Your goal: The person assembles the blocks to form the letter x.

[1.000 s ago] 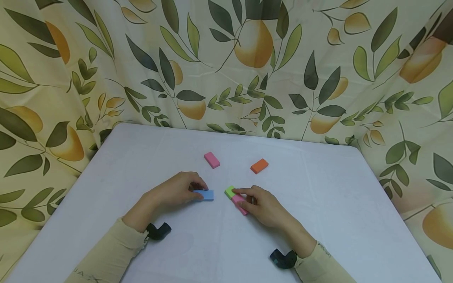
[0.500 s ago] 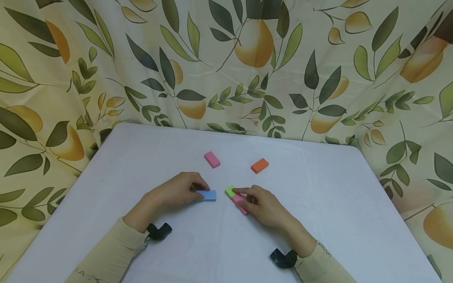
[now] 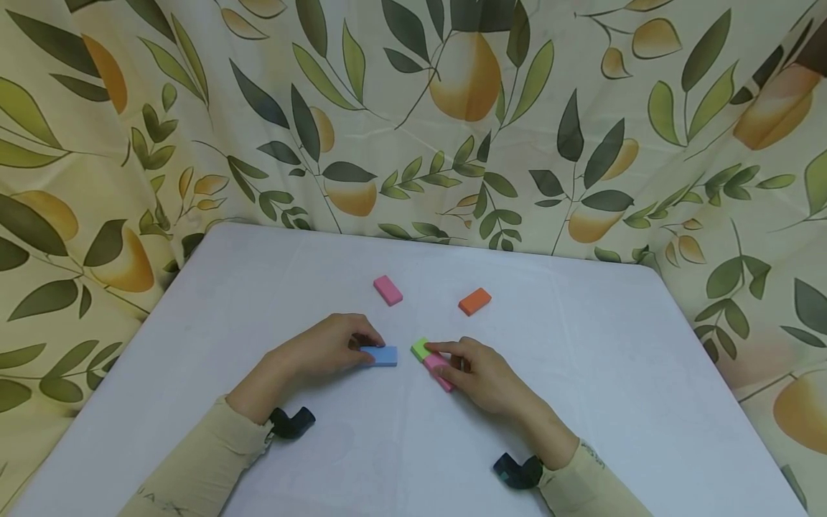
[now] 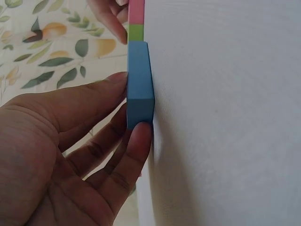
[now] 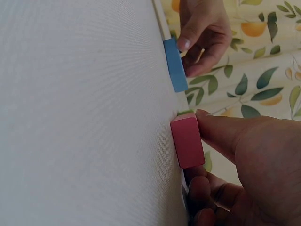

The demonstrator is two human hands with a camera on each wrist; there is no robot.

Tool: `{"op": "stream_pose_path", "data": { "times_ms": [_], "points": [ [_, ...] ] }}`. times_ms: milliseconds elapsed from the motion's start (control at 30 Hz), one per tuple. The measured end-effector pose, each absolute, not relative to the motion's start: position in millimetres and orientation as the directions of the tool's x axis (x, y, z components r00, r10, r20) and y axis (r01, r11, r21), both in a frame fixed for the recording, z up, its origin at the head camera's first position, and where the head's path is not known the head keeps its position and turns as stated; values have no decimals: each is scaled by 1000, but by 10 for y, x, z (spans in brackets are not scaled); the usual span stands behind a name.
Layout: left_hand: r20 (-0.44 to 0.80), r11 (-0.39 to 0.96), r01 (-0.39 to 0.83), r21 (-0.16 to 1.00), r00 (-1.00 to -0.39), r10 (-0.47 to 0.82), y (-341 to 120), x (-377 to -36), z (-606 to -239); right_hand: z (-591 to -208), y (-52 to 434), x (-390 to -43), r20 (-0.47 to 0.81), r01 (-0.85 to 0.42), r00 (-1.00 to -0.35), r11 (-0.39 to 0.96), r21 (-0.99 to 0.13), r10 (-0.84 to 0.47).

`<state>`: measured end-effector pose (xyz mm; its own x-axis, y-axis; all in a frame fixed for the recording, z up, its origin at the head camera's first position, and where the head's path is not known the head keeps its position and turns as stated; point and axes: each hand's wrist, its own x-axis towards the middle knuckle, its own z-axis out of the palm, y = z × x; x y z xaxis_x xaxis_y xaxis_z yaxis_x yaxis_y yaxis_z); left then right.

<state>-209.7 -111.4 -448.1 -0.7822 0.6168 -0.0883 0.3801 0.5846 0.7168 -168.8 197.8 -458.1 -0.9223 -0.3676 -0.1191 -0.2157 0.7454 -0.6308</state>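
1. The left hand [image 3: 316, 350] lies low, palm down, fingers curled, thumb and fingertips pinching.
2. The right hand [image 3: 481, 375] lies low too, pointer finger straight out, thumb tucked beside it.

Between my left hand [image 3: 323, 348] on the blue block [image 3: 382, 355] and my right hand [image 3: 481, 373] on the green [image 3: 420, 349] and pink [image 3: 436, 370] blocks, only a narrow strip of counter [image 3: 614, 373] lies open. Farther back, another pink block [image 3: 388, 290] and an orange block [image 3: 474, 301] sit well apart with passage between. The curtain [image 3: 413, 122] walls the rear.
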Motion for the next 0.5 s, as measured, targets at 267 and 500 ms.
{"op": "stream_pose_path", "data": {
  "times_ms": [267, 500],
  "points": [
    [-85, 586, 393, 709, -777, 624, -1079, -2083, -4466, -4569, 1971, -1686, -131, -205, -924, 752, -626, -360],
    [-88, 598, 388, 701, -785, 613, -1068, -2084, -4482, -4566, 1971, -1692, -128, -211, -921, 749, -628, -368]
  ]
}}
